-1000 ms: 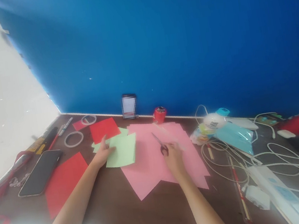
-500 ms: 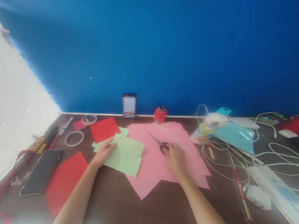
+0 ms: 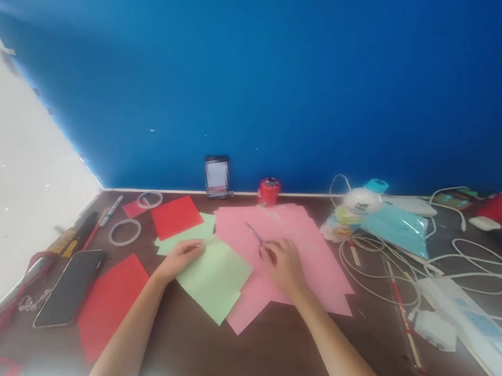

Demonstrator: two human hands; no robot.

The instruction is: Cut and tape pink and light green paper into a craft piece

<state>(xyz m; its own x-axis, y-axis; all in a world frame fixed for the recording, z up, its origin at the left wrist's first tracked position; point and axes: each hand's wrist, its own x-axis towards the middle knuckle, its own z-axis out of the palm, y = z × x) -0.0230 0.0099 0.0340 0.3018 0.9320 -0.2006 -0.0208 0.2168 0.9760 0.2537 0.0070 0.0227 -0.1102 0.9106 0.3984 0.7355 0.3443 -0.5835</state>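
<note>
My left hand (image 3: pixel 180 259) grips the upper left edge of a light green sheet of paper (image 3: pixel 217 278), thumb and fingers closed at the edge. That sheet partly overlaps a stack of pink paper (image 3: pixel 310 254). In my right hand (image 3: pixel 285 263) is a pair of scissors (image 3: pixel 254 233), fingers around the dark handles, blades pointing up and left above the pink paper. The blades are apart from the green sheet in my left hand. Another green piece (image 3: pixel 204 225) lies behind my left hand, partly under a red sheet (image 3: pixel 176 216).
To the left lie a larger red sheet (image 3: pixel 113 306), a phone (image 3: pixel 70 289) and two clear rings (image 3: pixel 124 232). A red round container (image 3: pixel 269 192) stands by the blue wall (image 3: pixel 262 73). White cables (image 3: pixel 380 294), a blue packet (image 3: pixel 396 229) and a power strip (image 3: pixel 463 313) crowd the right.
My left hand has drawn the green sheet down toward me and turned it, baring more of the green piece behind. My right hand has shifted slightly left with the scissors.
</note>
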